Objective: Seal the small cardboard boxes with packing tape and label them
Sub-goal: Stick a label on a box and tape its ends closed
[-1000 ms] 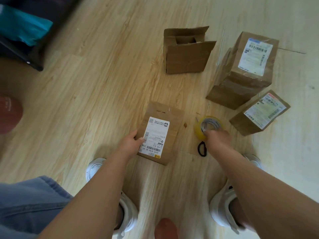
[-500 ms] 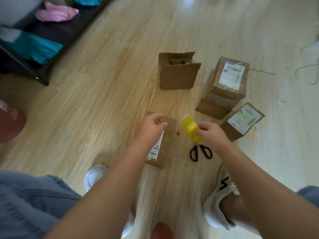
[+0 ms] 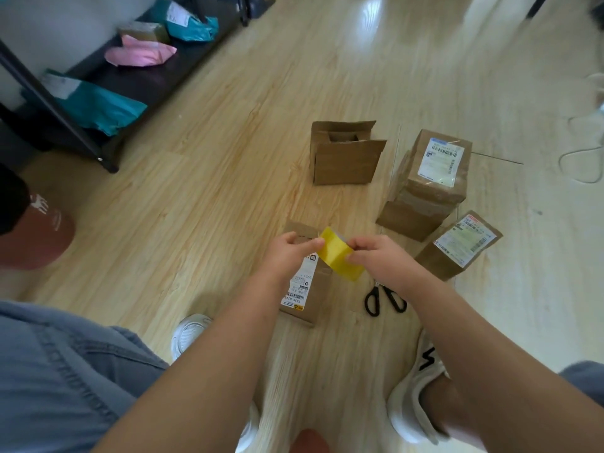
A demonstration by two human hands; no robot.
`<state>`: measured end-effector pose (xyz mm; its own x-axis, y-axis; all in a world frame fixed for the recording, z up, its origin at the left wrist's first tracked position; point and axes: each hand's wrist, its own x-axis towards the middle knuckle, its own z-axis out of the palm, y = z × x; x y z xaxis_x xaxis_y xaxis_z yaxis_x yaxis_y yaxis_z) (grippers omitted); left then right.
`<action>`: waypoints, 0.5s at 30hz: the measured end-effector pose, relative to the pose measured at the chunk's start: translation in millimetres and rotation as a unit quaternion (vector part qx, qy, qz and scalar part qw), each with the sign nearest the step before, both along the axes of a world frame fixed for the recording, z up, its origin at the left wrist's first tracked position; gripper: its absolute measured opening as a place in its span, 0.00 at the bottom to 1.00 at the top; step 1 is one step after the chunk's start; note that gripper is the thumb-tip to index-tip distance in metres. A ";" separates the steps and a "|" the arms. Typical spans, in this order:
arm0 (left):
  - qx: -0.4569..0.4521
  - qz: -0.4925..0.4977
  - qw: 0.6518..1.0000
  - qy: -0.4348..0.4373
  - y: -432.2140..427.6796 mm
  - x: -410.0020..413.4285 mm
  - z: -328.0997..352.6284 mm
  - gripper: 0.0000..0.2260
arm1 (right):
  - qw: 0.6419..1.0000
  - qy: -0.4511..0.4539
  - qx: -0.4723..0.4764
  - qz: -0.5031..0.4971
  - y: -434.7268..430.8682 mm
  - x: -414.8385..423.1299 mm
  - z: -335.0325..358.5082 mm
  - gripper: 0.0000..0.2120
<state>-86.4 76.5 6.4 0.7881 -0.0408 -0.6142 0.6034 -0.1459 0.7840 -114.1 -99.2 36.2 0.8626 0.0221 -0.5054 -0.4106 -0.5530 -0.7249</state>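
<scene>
Gripped the yellow tape roll (image 3: 340, 258) in the right hand (image 3: 380, 259), fingers curled round its right side, and pinched its upper left edge with the thumb and fingertips of the left hand (image 3: 289, 253). Held the roll tilted in the air between the two hands, clear of the wooden floor (image 3: 196, 191). Had directly beneath both hands a flat cardboard box (image 3: 310, 299) lying on the floor, white label up, partly hidden by the left hand and wrist. Had black-handled scissors (image 3: 384, 297) on the floor just under the right wrist, tips partly covered by it. Saw beyond both hands, well apart from them, an open box (image 3: 346, 158) standing with its flaps up. Saw beyond and to the right of the right hand a tall taped box (image 3: 428, 184) with a label on top. Saw just beside that one, and nearer the right hand, a smaller labelled box (image 3: 461, 246) lying tilted. Saw far off to the left of the left hand a dark low shelf (image 3: 137, 80) carrying a teal mailer bag (image 3: 98, 106) and a pink mailer bag (image 3: 140, 55). Had a white shoe (image 3: 415, 397) planted on the floor below the right forearm.
</scene>
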 end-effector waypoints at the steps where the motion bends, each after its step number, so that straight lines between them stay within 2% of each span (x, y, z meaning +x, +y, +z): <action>1: -0.001 -0.013 1.000 0.009 1.9 0.8 -0.7 0.27 | 1.000 0.000 0.004 0.001 -0.6 -0.1 -0.2 0.09; 4: -0.001 -0.013 1.000 -0.002 2.9 0.5 -2.9 0.14 | 1.000 -0.004 0.010 0.006 -1.0 1.0 -2.6 0.09; 7: 0.008 0.016 1.000 -0.021 -0.3 3.2 -8.7 0.06 | 1.000 -0.004 0.010 0.008 -2.0 1.2 -7.0 0.09; 11: -0.004 0.038 0.999 -0.020 0.4 6.3 -12.1 0.07 | 1.000 0.002 0.007 0.012 -4.4 1.3 -10.6 0.09; 15: 0.010 0.027 1.000 -0.004 1.7 7.3 -15.7 0.04 | 1.000 0.007 0.003 0.023 -4.9 0.5 -10.9 0.08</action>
